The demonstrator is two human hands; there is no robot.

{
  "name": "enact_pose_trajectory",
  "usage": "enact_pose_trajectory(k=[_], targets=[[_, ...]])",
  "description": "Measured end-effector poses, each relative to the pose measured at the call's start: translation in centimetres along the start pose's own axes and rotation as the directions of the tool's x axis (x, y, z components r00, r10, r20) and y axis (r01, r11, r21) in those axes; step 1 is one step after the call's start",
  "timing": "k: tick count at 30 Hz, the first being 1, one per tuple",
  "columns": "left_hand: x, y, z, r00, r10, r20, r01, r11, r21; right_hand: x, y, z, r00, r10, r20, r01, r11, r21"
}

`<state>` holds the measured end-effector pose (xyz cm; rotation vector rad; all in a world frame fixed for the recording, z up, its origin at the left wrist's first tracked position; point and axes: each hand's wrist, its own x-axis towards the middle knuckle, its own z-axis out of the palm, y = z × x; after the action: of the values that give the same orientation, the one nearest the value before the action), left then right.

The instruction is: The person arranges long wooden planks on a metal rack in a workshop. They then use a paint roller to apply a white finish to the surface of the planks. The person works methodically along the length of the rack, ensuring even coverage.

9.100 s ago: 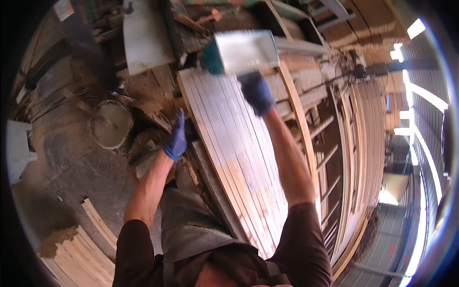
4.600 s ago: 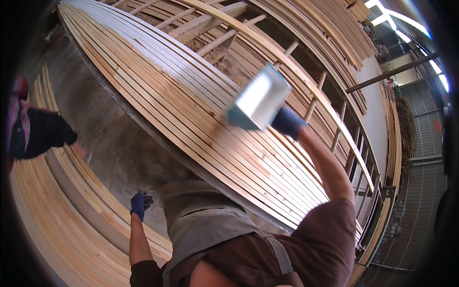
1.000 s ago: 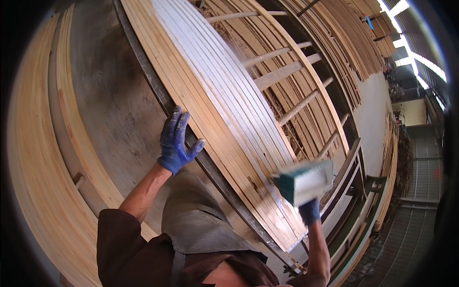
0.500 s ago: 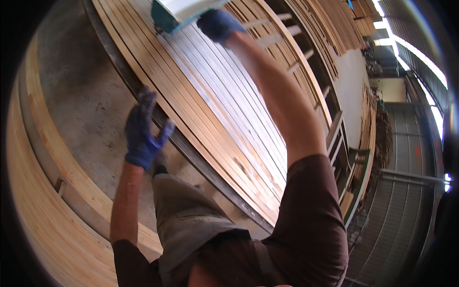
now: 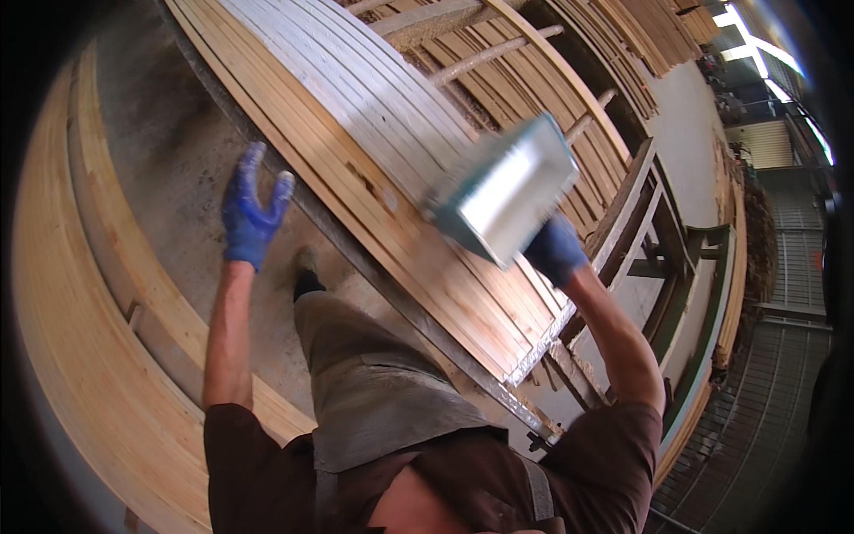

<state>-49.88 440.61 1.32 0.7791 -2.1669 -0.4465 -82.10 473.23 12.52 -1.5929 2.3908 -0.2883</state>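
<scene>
Presently, gloved right hand clamped on right edge of blurred teal trough, over near part of wooden strips, white farther off. Gloved left hand at left, fingers apart, beside dark rail; contact unclear.

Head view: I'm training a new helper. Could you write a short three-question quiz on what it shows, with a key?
1. Multiple choice: which hand holds the teal box-shaped tool?
A. the left
B. the right
C. both

2. True or false: the left hand wears a bright red glove.

3. Fill in the colour: the wooden strips nearest the left hand are ___, unlike the whitish strips beyond them.

Key:
1. B; the right hand has the tool, which is blurred.
2. False; it wears a blue glove with pale fingertips.
3. Tan, the colour of bare wood.
</scene>
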Motion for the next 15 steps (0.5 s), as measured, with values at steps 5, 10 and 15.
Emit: enact_pose_trajectory(k=[5,10,15], targets=[[-7.6,5.0,0.7,0.985,-0.154,0.072,0.154,0.988,0.010,-17.4,6.4,0.2,0.993,0.108,-0.048,-0.106,0.993,0.045],[-15.1,-0.1,2.2,0.788,-0.492,0.370,0.596,0.760,-0.258,-28.7,9.1,-1.1,0.920,0.390,0.043,-0.391,0.905,0.170],[-30.4,-9.7,2.6,0.465,-0.626,0.626,0.875,0.431,-0.219,-31.5,5.6,-0.7,0.852,0.499,0.155,-0.491,0.664,0.563]])
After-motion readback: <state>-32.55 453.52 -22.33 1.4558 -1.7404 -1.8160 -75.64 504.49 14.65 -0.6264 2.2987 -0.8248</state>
